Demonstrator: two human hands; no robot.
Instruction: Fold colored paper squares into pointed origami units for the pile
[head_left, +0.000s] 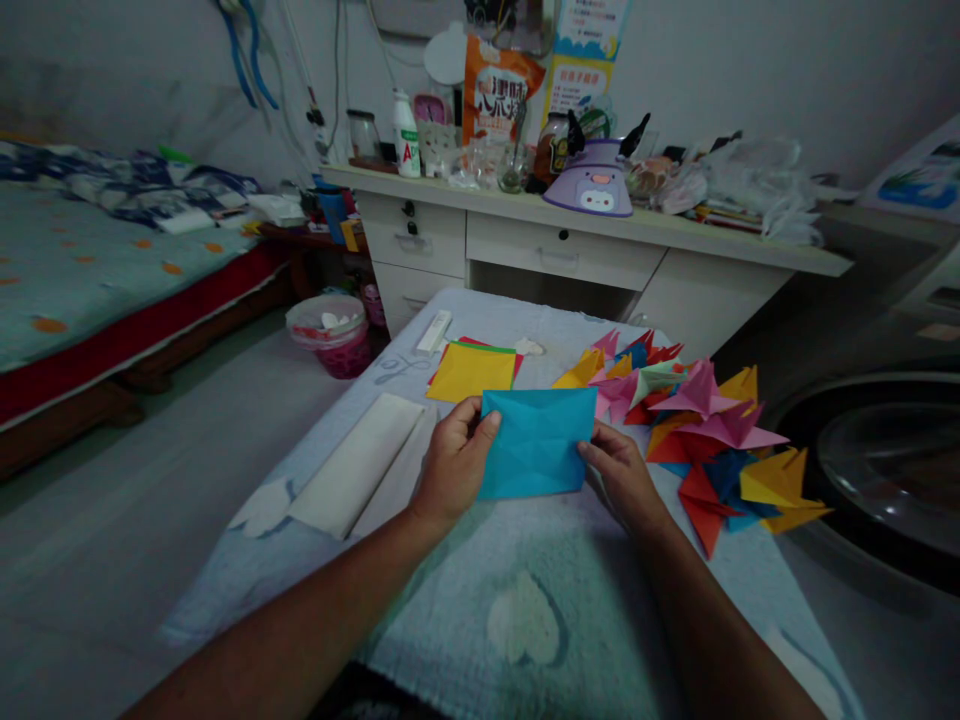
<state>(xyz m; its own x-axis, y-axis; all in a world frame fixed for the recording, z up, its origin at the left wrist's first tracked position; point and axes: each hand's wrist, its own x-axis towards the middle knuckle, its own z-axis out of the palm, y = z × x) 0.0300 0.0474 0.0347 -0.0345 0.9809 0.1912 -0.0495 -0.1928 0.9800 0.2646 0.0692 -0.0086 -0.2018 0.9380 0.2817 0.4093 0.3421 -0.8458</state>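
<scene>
A square sheet of blue origami paper (534, 445), marked with crease lines, is held up above the cloth-covered table. My left hand (454, 455) pinches its left edge, thumb on the front. At the right edge my right hand (619, 465) grips it between thumb and fingers; some fingertips are hidden behind the sheet. Beyond the paper lies a stack of coloured paper squares (472, 372), yellow on top with green and red edges showing. To the right sits a group of folded paper cranes (701, 390) in pink, red, yellow, blue and pale green.
A folded cream sheet (360, 465) lies left on the tablecloth (517, 630), with a small white box (434, 332) farther back. Behind stands a cluttered white desk (517, 235). A pink bin (337, 340) and a bed (112, 260) are left; a washing machine (885, 440) is right.
</scene>
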